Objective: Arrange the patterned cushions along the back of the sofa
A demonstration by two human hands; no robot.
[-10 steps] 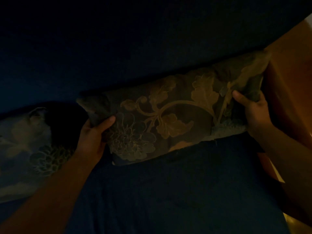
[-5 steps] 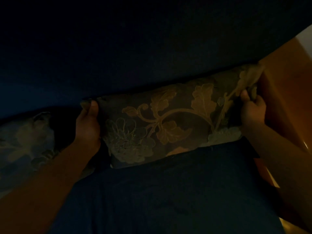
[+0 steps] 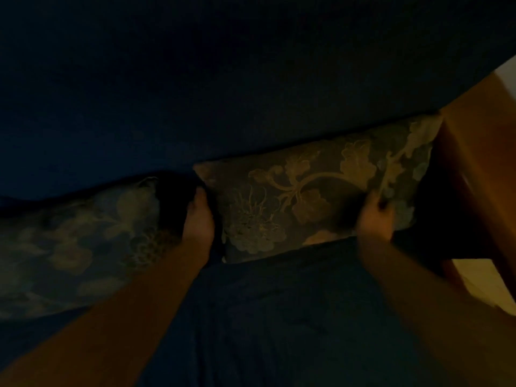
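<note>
The room is very dim. A dark cushion with a pale floral and vine pattern (image 3: pixel 301 202) leans against the dark blue sofa back (image 3: pixel 223 93), its right end near the wooden armrest. My left hand (image 3: pixel 198 219) rests against the cushion's left edge. My right hand (image 3: pixel 375 216) lies on the cushion's lower right front; whether it grips the fabric is unclear. A second patterned cushion (image 3: pixel 75 241) lies along the sofa back at the left, a dark gap between the two.
The dark blue sofa seat (image 3: pixel 265 317) fills the foreground. An orange-brown wooden armrest (image 3: pixel 474 163) bounds the sofa on the right, with a lit pale floor patch (image 3: pixel 485 283) below it.
The cushion has settled against the sofa back. My right hand slid down from its top right corner to its lower front. My left hand dropped from the top left corner to the left edge.
</note>
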